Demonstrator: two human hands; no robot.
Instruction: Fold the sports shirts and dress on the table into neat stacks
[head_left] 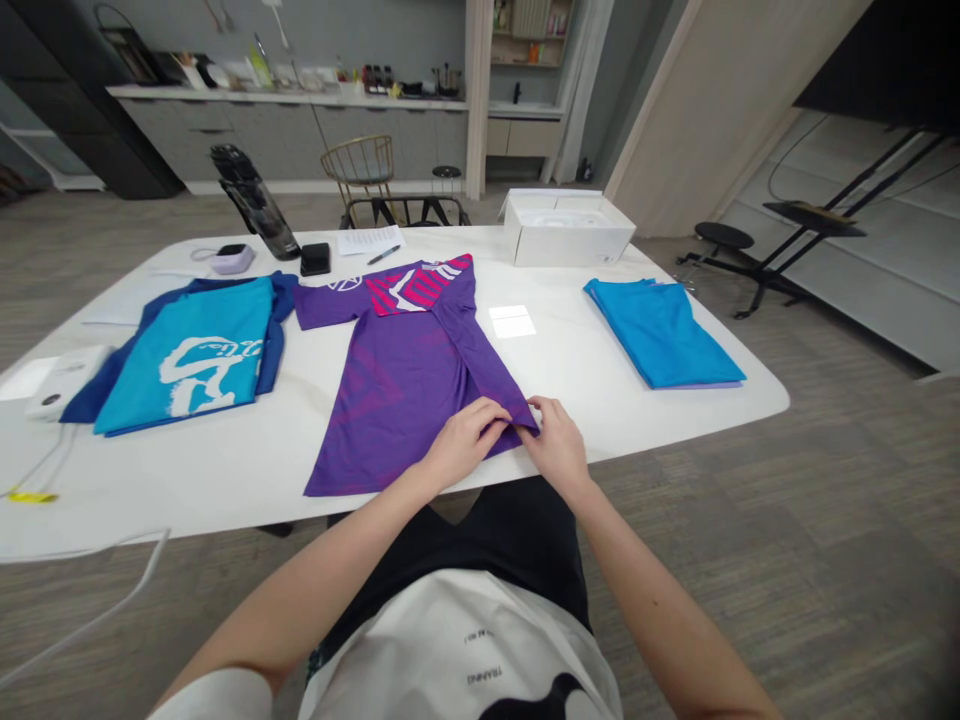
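A purple T-shirt (397, 390) with a pink and white pattern near its top lies on the white table (555, 420). Its right side is folded inward, while the sleeve on the left stays spread out. At the shirt's lower right corner, my left hand (469, 440) pinches the hem fabric between thumb and fingers. Just beside it, my right hand (556, 445) grips the same corner at the folded edge. Left of the shirt rest a turquoise shirt with white lettering (202, 360) and a dark blue garment (90, 400) beneath it. A folded blue garment (664, 330) lies to the right.
Along the far side stand a white box (566, 228), a dark bottle (259, 205), a black case (315, 259), a lilac device (232, 259) and a pen (384, 254) by a paper. A white device (67, 385) and cable (112, 610) are at the left.
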